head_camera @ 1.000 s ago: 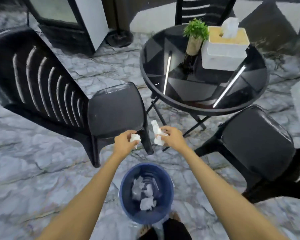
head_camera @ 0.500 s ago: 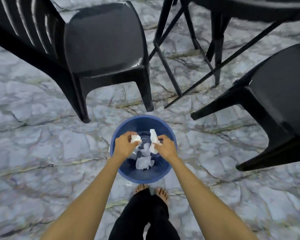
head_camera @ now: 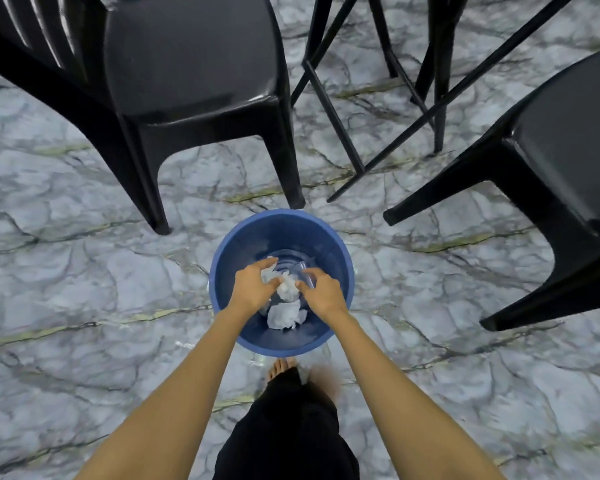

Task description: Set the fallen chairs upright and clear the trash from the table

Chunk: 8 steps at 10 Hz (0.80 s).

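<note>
Both my hands hover inside the mouth of a blue bin (head_camera: 340, 258) on the marble floor. My left hand (head_camera: 252, 289) has its fingers spread apart over a bit of white tissue. My right hand (head_camera: 323, 294) has its fingers relaxed and loose. A crumpled white tissue (head_camera: 287, 288) sits between my two thumbs, free of any grip. Another crumpled tissue (head_camera: 285, 315) lies at the bottom of the bin. One black plastic chair (head_camera: 187, 64) stands upright at the upper left, and a second black chair (head_camera: 568, 150) stands at the right.
The table's thin black crossed legs (head_camera: 378, 98) stand between the two chairs at the top. My bare feet (head_camera: 281, 367) and dark trousers are just behind the bin. Marble floor (head_camera: 84, 289) stretches to the left and lower right.
My view has dropped from the table to the bin. Both hands have gone down into the bin's mouth, and their fingers have opened off the tissues they held.
</note>
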Each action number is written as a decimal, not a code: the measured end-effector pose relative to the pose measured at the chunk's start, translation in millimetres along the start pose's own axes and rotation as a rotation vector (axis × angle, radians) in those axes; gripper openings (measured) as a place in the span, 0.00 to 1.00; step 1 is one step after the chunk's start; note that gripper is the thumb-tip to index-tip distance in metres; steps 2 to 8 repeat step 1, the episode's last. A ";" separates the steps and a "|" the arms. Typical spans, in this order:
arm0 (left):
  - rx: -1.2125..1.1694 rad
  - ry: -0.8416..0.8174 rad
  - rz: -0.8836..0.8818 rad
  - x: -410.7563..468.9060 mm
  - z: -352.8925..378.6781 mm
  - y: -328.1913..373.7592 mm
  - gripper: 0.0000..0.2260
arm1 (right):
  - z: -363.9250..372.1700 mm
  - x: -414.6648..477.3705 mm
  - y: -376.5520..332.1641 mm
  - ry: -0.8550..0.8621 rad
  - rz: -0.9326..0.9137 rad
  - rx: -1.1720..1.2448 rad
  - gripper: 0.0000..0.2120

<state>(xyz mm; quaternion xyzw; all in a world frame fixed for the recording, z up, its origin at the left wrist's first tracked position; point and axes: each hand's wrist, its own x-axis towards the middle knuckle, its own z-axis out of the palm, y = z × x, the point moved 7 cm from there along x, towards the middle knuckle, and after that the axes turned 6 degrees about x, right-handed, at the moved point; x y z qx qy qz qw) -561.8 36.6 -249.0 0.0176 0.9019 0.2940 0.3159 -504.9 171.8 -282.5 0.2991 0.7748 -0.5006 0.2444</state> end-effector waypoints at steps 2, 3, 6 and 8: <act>0.057 -0.059 -0.001 -18.3 -13.4 23.9 0.18 | -19.0 -26.9 -7.7 -0.048 0.030 -0.079 0.19; 0.057 -0.059 -0.001 -18.3 -13.4 23.9 0.18 | -19.0 -26.9 -7.7 -0.048 0.030 -0.079 0.19; 0.057 -0.059 -0.001 -18.3 -13.4 23.9 0.18 | -19.0 -26.9 -7.7 -0.048 0.030 -0.079 0.19; 0.057 -0.059 -0.001 -18.3 -13.4 23.9 0.18 | -19.0 -26.9 -7.7 -0.048 0.030 -0.079 0.19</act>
